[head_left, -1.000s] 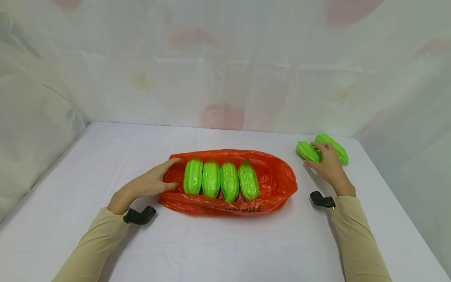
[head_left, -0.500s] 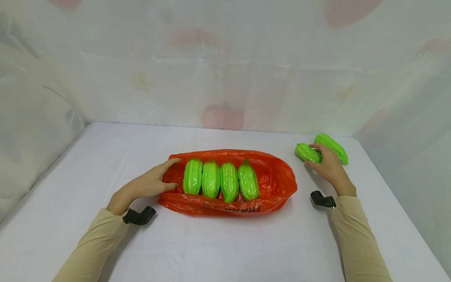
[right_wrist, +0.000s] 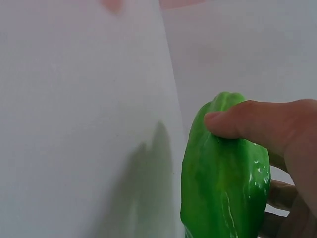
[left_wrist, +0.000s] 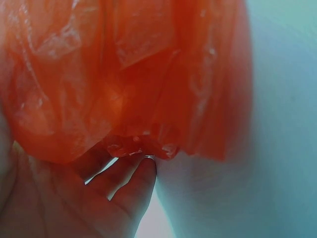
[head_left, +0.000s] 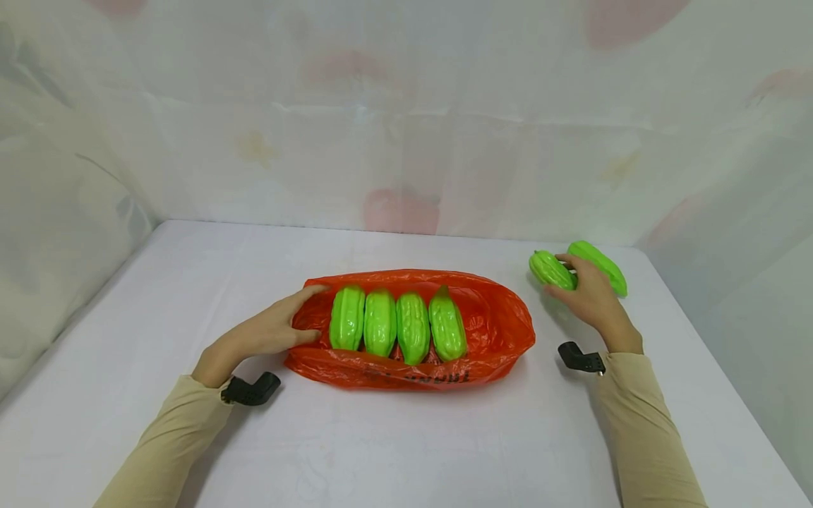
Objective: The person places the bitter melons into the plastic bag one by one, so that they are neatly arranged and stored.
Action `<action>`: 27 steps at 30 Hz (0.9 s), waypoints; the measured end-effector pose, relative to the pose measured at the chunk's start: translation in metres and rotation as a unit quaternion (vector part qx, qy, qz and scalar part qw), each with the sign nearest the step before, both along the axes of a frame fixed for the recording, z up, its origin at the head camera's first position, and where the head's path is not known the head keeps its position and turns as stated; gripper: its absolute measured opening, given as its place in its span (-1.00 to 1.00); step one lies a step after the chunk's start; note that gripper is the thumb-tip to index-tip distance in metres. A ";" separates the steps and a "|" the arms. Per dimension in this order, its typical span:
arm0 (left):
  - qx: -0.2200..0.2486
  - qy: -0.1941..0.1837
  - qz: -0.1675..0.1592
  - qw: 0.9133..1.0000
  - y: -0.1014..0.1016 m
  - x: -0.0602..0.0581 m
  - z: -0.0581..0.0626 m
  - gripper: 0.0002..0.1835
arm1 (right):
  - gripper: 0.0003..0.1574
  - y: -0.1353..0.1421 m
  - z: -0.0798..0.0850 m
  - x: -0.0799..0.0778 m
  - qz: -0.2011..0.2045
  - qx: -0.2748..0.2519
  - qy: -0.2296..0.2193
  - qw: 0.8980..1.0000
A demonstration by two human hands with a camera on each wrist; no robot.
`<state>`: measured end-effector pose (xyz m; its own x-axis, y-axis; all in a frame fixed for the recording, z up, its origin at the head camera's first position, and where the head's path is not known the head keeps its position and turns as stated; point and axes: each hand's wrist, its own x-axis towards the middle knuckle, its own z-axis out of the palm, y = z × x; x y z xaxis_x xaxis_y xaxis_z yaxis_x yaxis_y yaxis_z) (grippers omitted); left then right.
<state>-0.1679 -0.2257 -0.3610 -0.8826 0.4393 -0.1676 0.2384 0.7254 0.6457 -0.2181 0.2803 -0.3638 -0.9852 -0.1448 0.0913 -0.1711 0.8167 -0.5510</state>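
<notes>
In the head view my right hand (head_left: 587, 291) grips a green bitter gourd (head_left: 551, 269), ridged and glossy, between thumb and fingers. A shadow below suggests it is just off the table. The right wrist view shows my thumb pressed on the gourd (right_wrist: 223, 178) and the fingers behind it. A red plastic bag (head_left: 495, 331) lies with its mouth wide, several gourds (head_left: 413, 328) side by side inside. My left hand (head_left: 273, 326) holds the bag's left end, thumb and fingers spread over its rim. In the left wrist view the bag (left_wrist: 148, 89) hides part of those fingers.
Another green gourd (head_left: 600, 267) lies on the white table (head_left: 406, 451) just behind my right hand, near the back right corner. A pale patterned curtain (head_left: 406, 127) stands behind the table and along both sides.
My right hand has closed on the nearer gourd and raised it slightly, shifting it a little left and back. My left hand and the bag have stayed put.
</notes>
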 end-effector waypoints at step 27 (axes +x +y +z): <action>-0.006 0.000 0.002 1.000 0.000 0.000 0.000 -0.22 | -0.18 -0.021 0.027 0.011 0.017 -0.006 -0.009 1.000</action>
